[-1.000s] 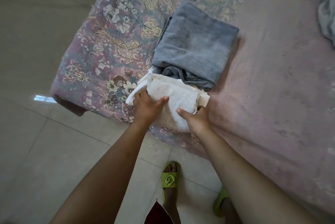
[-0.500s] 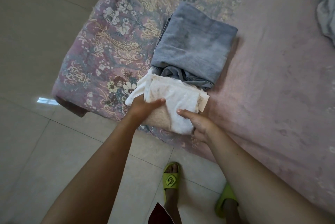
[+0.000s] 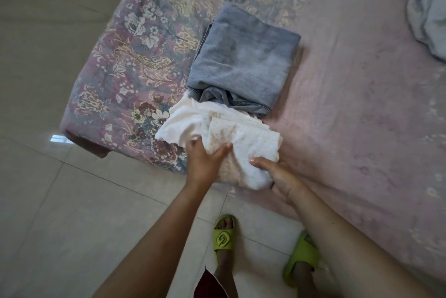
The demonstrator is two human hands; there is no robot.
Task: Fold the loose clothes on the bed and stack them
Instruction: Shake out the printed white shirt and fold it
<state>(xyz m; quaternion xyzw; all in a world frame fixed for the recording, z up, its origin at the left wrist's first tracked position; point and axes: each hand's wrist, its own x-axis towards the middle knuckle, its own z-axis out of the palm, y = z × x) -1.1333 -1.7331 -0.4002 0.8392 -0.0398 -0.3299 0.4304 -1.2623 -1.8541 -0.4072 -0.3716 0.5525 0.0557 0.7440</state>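
White lace-patterned garment (image 3: 243, 143) folded, bunched, left hand (image 3: 205, 165) and right hand (image 3: 277, 177) gripping near end, grey folded pile (image 3: 241, 61) touching behind

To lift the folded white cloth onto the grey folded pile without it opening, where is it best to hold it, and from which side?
Probably by its two short sides, from the near bed edge, as the left hand and right hand grip the white cloth now. Its loose layers trail left, so a grip pressing them together should keep it closed on the way to the grey pile.
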